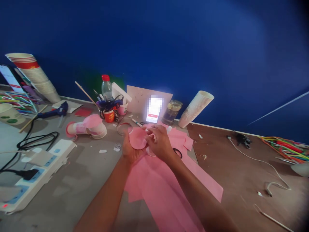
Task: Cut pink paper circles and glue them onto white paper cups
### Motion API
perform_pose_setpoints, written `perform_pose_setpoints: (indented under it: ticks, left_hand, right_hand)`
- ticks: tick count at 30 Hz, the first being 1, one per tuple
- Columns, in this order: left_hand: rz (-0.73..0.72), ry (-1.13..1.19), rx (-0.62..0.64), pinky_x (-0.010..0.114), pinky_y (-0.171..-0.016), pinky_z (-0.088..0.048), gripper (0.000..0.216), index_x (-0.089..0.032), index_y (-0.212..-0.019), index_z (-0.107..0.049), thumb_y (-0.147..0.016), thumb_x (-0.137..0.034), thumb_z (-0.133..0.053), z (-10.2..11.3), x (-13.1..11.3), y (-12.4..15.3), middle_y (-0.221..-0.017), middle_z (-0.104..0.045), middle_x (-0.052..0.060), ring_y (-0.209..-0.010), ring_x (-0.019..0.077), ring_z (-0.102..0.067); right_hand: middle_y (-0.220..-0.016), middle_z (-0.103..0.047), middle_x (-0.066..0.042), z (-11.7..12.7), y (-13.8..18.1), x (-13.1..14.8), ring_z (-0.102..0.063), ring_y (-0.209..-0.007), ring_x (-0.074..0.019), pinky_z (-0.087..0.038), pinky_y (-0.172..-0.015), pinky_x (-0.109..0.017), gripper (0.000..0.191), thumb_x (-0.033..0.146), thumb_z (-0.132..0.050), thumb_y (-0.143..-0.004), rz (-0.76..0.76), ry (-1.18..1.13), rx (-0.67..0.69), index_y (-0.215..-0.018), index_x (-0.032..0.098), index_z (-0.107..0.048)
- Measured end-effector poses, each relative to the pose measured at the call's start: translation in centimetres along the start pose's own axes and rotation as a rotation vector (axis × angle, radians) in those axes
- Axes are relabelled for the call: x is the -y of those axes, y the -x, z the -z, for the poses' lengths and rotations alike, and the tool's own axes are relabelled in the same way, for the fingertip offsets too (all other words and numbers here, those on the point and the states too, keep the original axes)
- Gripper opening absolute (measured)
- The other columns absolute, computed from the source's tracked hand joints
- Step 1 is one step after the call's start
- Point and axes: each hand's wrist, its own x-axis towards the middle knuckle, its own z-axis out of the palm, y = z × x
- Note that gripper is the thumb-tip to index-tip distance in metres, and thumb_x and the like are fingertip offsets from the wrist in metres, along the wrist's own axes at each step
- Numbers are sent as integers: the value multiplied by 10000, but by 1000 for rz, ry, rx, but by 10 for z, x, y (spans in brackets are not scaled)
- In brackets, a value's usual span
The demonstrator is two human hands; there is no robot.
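My left hand (129,149) is wrapped around the left and lower edge of a round pink paper piece (137,138), held up above the table. Over its right edge, my right hand (159,140) has its fingers pinched together; a small whitish bit shows between them, too blurred to name. Beneath both hands lie large overlapping sheets of pink paper (164,199). Scissors, of which a black handle loop (178,153) shows, rest on the paper by my right wrist. A roll of clear tape (125,128) stands just beyond my left hand.
Ahead, a lit phone (153,109) leans upright beside a lidded jar (172,112) and stacked paper cups (196,109). Leftward are a pink-and-white cup assembly (87,126), a glue gun (54,110) and a power strip (41,174). A white cable (260,164) lies right.
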Motion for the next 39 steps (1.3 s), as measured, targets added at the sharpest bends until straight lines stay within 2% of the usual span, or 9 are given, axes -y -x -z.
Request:
perform_pose_setpoints:
  ticks: [3,7,12,17,20,26,30,35,39]
  left_hand:
    - [18,21,-25,421,-858,-504,702,-95,-1028,-629,-813,-685,-314,-1,2,0,-1006,-658,148,-1071,299,-563]
    - [39,25,1,408,-862,-500,722,-87,-1027,-631,-829,-679,-269,0,3,0,-993,-663,149,-1062,285,-570]
    - [-62,-17,-2,417,-878,-480,796,-122,-1085,-605,-758,-764,-267,8,-3,-5,-1035,-651,158,-1040,273,-591]
    - [-286,-182,-69,349,-964,-413,606,-170,-1052,-601,-739,-676,-490,21,-3,-13,-1098,-627,117,-1085,219,-572]
    - [-344,-432,-35,328,-1017,-354,564,-194,-1112,-586,-695,-570,-635,30,2,-14,-1165,-594,99,-1178,222,-502]
    - [-165,-1096,161,438,-1081,-233,783,-234,-1291,-456,-586,-333,-780,34,12,-4,-1356,-440,123,-1289,296,-356]
    - [-253,-1441,242,523,-1055,-225,886,-199,-1271,-456,-476,-342,-818,31,20,-3,-1336,-426,150,-1261,361,-334]
    - [-357,-1637,195,547,-1033,-211,667,-206,-1118,-554,-515,-365,-789,29,27,-6,-1229,-509,145,-1250,398,-322]
    - [-382,-1772,249,523,-1008,-265,404,-206,-1001,-595,-637,-350,-695,21,28,-5,-1100,-588,117,-1198,371,-387]
  right_hand:
    - [-951,-588,-99,-10,-5,1,-496,-930,-251,-448,-822,-419,237,183,-610,-738,17,91,52,-967,199,-668]
    - [-752,-609,-45,-7,-10,3,-508,-777,-214,-413,-749,-388,113,140,-590,-733,-4,102,54,-766,208,-674]
    - [-687,-592,-10,21,-10,-6,-519,-639,-157,-413,-619,-300,78,195,-534,-795,-146,-34,-270,-771,187,-608]
    - [-696,-582,-8,40,5,-31,-522,-653,-170,-397,-692,-339,81,186,-523,-807,-88,217,-447,-855,190,-588]
    - [-665,-575,-10,39,17,-45,-520,-669,-187,-369,-728,-365,100,167,-522,-811,27,360,-388,-874,195,-594]
    - [-672,-590,-24,29,33,-53,-516,-684,-197,-355,-724,-377,125,135,-510,-816,117,403,-289,-884,199,-593]
    - [-734,-598,-37,24,39,-48,-509,-724,-200,-371,-738,-388,138,123,-524,-807,188,342,-264,-889,220,-578]
    - [-865,-547,-60,19,46,-41,-505,-858,-225,-433,-758,-411,225,97,-569,-759,285,217,-265,-920,254,-561]
    - [-1022,-519,-72,15,48,-36,-520,-977,-243,-448,-835,-478,279,67,-554,-740,371,130,-195,-942,258,-525]
